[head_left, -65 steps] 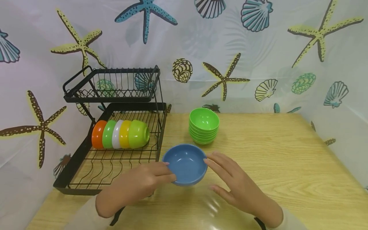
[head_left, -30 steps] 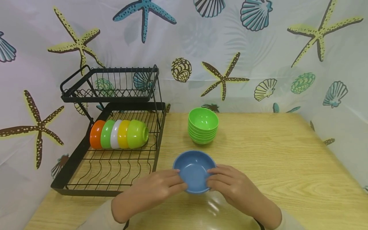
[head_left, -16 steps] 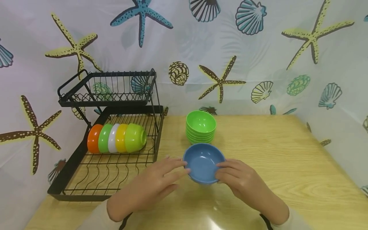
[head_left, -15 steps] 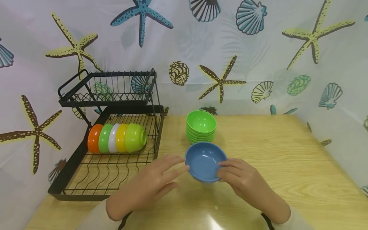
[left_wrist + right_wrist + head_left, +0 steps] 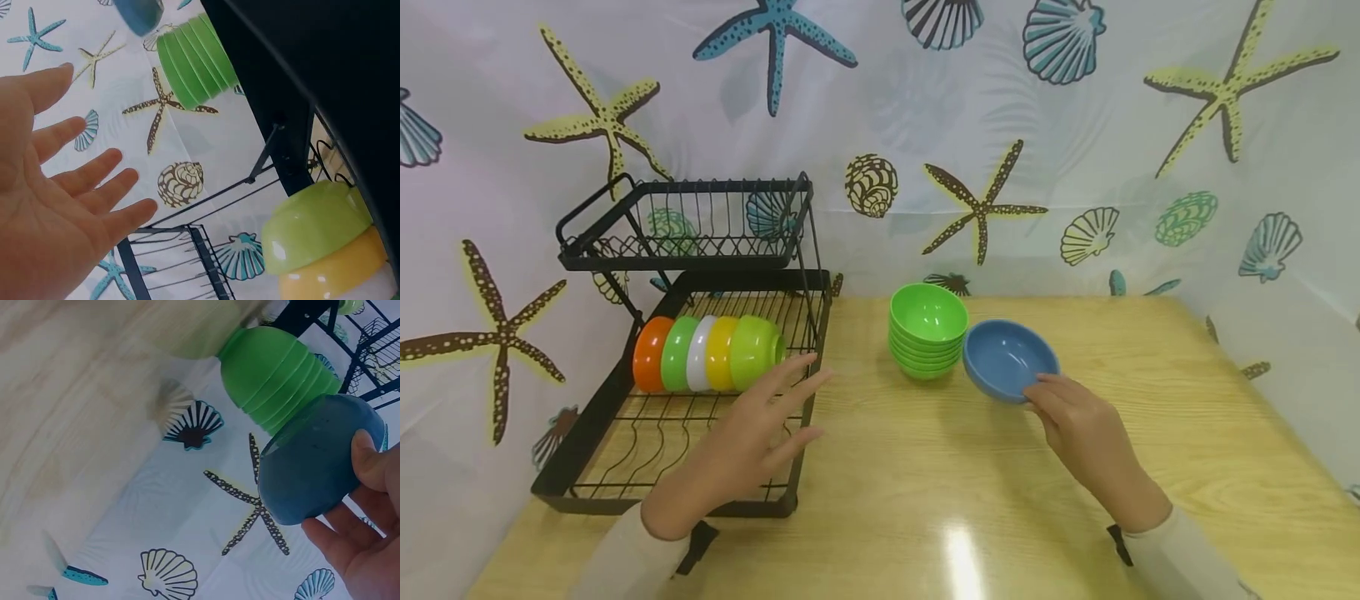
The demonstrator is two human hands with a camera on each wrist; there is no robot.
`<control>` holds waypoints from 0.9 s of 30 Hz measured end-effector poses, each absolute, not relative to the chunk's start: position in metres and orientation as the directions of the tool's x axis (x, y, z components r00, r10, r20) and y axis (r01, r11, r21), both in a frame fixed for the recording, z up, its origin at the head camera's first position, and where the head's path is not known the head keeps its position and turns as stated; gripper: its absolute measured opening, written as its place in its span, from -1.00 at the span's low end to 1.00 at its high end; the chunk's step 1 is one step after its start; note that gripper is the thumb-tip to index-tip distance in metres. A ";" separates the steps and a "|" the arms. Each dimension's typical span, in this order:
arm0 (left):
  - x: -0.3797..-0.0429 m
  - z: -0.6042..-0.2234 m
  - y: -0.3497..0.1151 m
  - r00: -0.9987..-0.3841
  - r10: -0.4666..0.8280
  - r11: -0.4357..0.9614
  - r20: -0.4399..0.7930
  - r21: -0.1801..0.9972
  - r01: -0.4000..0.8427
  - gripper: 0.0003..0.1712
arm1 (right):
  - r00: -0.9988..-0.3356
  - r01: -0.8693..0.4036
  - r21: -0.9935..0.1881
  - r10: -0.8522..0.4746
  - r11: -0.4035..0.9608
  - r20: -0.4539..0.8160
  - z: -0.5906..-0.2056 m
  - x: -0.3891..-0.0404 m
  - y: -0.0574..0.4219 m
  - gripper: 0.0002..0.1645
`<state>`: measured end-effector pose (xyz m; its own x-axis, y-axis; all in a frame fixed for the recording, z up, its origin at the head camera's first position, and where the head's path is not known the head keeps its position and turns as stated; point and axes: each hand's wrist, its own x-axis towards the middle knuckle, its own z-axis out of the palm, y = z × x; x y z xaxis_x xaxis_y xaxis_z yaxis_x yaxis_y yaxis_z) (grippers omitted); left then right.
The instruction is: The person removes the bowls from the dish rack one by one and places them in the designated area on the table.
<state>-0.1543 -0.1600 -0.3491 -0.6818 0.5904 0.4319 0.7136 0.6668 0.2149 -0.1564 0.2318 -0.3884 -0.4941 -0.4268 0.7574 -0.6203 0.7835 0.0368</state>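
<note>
My right hand [image 5: 1086, 437] pinches the near right rim of a blue bowl [image 5: 1009, 360], holding it tilted above the table. In the right wrist view, the thumb presses the outside of the blue bowl [image 5: 319, 462] with fingers on its other side. Just left of it stands a stack of green bowls [image 5: 928, 329]. Fingers spread and holding nothing, my left hand [image 5: 741, 446] hovers over the front right part of the black dish rack [image 5: 790, 500]. The left wrist view shows the open palm of the left hand [image 5: 69, 194].
On the rack's lower tier, bowls stand on edge in a row: orange [image 5: 651, 354], green, white, yellow and lime green [image 5: 756, 352]. An upper wire shelf [image 5: 685, 225] rises at the back. The wooden table [image 5: 1150, 400] extends right. A patterned curtain [image 5: 917, 100] hangs behind.
The left hand has let go of the blue bowl and moved left towards the rack. My right hand has carried the bowl right and away from me, beside the green stack.
</note>
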 end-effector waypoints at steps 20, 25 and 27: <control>-0.153 -0.358 -0.174 -0.697 0.595 0.683 0.401 0.206 0.701 -0.24 | -0.849 -0.423 -0.139 -0.337 0.896 0.407 -0.410 -0.204 0.246 -0.83; -0.152 -0.359 -0.174 -0.697 0.605 0.683 0.385 0.199 0.703 -0.25 | -0.860 -0.410 -0.105 -0.346 0.906 0.375 -0.412 -0.214 0.245 -0.88; -0.151 -0.359 -0.174 -0.700 0.610 0.686 0.372 0.195 0.701 -0.27 | -0.865 -0.405 -0.094 -0.348 0.909 0.361 -0.413 -0.217 0.245 -0.89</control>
<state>-0.1511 -0.1736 -0.3590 -0.6997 0.6101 0.3718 0.7013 0.6858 0.1945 -0.2166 0.2446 -0.4134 -0.8651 -0.3480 0.3613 -0.4050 0.9095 -0.0937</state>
